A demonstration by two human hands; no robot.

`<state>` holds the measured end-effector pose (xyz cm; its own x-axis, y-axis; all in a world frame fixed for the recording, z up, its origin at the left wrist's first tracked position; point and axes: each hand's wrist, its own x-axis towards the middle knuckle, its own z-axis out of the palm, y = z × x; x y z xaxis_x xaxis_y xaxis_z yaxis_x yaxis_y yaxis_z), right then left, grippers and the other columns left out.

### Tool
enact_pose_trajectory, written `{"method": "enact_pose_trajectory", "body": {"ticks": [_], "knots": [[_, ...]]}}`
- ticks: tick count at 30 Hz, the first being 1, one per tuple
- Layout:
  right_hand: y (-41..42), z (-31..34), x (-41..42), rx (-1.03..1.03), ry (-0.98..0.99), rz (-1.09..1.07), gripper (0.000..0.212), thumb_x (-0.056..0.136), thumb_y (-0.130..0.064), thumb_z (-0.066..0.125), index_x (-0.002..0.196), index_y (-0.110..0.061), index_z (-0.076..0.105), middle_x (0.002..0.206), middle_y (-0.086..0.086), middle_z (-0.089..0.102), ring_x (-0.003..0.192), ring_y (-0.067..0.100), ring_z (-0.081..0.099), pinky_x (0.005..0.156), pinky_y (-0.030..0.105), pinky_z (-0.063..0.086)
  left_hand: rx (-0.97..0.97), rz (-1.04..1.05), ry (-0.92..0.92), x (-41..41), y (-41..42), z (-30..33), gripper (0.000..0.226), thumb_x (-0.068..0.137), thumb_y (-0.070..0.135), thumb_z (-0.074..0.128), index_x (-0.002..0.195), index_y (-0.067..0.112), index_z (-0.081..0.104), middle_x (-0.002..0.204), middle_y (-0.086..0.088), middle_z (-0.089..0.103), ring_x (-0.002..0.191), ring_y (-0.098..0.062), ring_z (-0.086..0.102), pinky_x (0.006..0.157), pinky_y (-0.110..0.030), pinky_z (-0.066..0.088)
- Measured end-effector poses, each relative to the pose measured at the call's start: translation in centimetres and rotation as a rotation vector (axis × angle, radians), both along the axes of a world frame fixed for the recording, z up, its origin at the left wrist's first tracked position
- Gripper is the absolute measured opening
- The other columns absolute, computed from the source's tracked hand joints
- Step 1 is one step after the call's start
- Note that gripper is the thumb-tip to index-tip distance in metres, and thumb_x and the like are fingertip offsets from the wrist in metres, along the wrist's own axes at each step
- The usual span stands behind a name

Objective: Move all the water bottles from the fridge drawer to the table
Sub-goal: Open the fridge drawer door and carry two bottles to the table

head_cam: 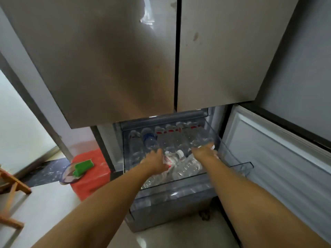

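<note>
Head view: hands (pixel 179 156) among bottles (pixel 188 167).

The drawer (pixel 179 181) is pulled out below the two upper fridge doors (pixel 125 59), with the open lower door (pixel 277 154) at its right. Bottles (pixel 188 167) are packed inside it, a row at the back and others laid in front. Both hands are placed inside, the left hand (pixel 155 161) left of the right hand (pixel 205 151). A stool (pixel 93 176) is set on the floor left of the drawer, a bowl (pixel 71 173) on it.
</note>
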<state>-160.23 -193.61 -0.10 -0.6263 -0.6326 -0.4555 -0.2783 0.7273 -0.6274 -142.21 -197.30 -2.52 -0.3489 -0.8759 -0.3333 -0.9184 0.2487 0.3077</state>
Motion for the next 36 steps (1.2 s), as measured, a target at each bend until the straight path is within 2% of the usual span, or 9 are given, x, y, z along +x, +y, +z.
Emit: {"method": "enact_pose_trajectory", "body": {"ticks": [3, 7, 13, 17, 21, 24, 27, 31, 36], "knots": [[-1.6, -3.1, 1.0, 0.070, -0.145, -0.052, 0.089, 0.092, -0.043, 0.053, 0.151, -0.004, 0.000, 0.148, 0.020, 0.038, 0.130, 0.035, 0.043, 0.110, 0.039, 0.037, 0.095, -0.025, 0.025, 0.7, -0.9, -2.3, 0.082, 0.077, 0.043, 0.071, 0.143, 0.020, 0.028, 0.141, -0.011, 0.042, 0.127, -0.031, 0.044, 0.107, -0.044, 0.040], [-3.1, -5.8, 1.3, 0.105, -0.236, -0.203, 0.101, 0.085, -0.052, 0.059, 0.153, -0.011, -0.003, 0.146, 0.022, 0.037, 0.129, 0.039, 0.044, 0.108, 0.046, 0.039, 0.189, -0.043, -0.005, 0.3, -1.8, -4.8, 0.103, 0.068, 0.045, 0.076, 0.148, 0.022, 0.015, 0.142, -0.010, 0.045, 0.128, -0.032, 0.045, 0.107, -0.045, 0.039], [-3.8, -5.2, 2.6, 0.153, -0.102, -0.284, 0.124, 0.082, -0.041, 0.073, 0.146, -0.020, -0.031, 0.157, 0.028, -0.003, 0.142, 0.047, 0.018, 0.109, 0.059, 0.028, -0.020, -0.089, -0.058, -0.3, -1.3, -6.0, 0.089, 0.081, 0.046, 0.064, 0.147, 0.022, 0.010, 0.133, -0.014, 0.051, 0.118, -0.033, 0.053, 0.095, -0.043, 0.045], [-3.6, -5.5, 2.2, 0.100, -0.111, -0.330, 0.113, 0.085, -0.043, 0.067, 0.150, -0.021, -0.023, 0.155, 0.027, 0.012, 0.138, 0.046, 0.027, 0.107, 0.056, 0.032, 0.034, -0.083, 0.010, 0.1, -1.5, -5.8, 0.090, 0.081, 0.040, 0.066, 0.149, 0.022, 0.010, 0.133, -0.012, 0.052, 0.119, -0.031, 0.054, 0.097, -0.043, 0.047], [-2.7, -4.6, 1.1, -0.068, -0.268, -0.446, 0.119, 0.074, -0.038, 0.077, 0.151, -0.022, -0.012, 0.146, 0.023, 0.031, 0.129, 0.043, 0.040, 0.104, 0.058, 0.038, 0.171, -0.090, 0.148, 0.6, -3.0, -2.8, 0.081, 0.078, 0.045, 0.068, 0.144, 0.020, 0.028, 0.135, -0.003, 0.054, 0.119, -0.026, 0.055, 0.101, -0.039, 0.046], [-1.7, -2.5, -0.2, -0.173, -0.356, -0.520, 0.109, 0.076, -0.031, 0.078, 0.151, -0.013, 0.002, 0.145, 0.023, 0.034, 0.128, 0.042, 0.043, 0.105, 0.054, 0.039, 0.136, -0.137, 0.154, 0.4, -3.8, -0.1, 0.085, 0.064, 0.059, 0.066, 0.136, 0.025, 0.036, 0.132, 0.000, 0.056, 0.114, -0.023, 0.058, 0.096, -0.035, 0.049], [-0.4, -0.1, -1.1, -0.317, -0.344, -0.465, 0.089, 0.078, -0.028, 0.076, 0.147, -0.007, 0.024, 0.142, 0.018, 0.042, 0.125, 0.038, 0.048, 0.105, 0.050, 0.042, 0.132, -0.108, 0.161, -0.5, -3.5, 2.4, 0.079, 0.068, 0.048, 0.068, 0.134, 0.020, 0.034, 0.125, -0.002, 0.056, 0.107, -0.022, 0.058, 0.083, -0.028, 0.048], [2.4, 3.5, -1.3, -0.398, -0.273, -0.402, 0.099, 0.082, -0.026, 0.072, 0.152, -0.019, 0.003, 0.144, 0.020, 0.036, 0.126, 0.039, 0.045, 0.105, 0.048, 0.041, 0.122, -0.079, 0.306, -2.1, -1.9, 4.0, 0.080, 0.050, 0.058, 0.068, 0.120, 0.023, 0.050, 0.107, 0.002, 0.065, 0.089, -0.015, 0.064, 0.080, -0.034, 0.057], [9.2, 6.3, -1.9, -0.495, -0.060, -0.241, 0.102, 0.085, -0.026, 0.069, 0.152, -0.026, -0.007, 0.138, 0.019, 0.044, 0.120, 0.035, 0.051, 0.092, 0.040, 0.045, 0.079, -0.098, 0.488, -4.4, 4.4, 7.5, 0.073, 0.073, 0.035, 0.074, 0.132, 0.018, 0.036, 0.120, -0.004, 0.058, 0.102, -0.023, 0.060, 0.084, -0.034, 0.053]]}}
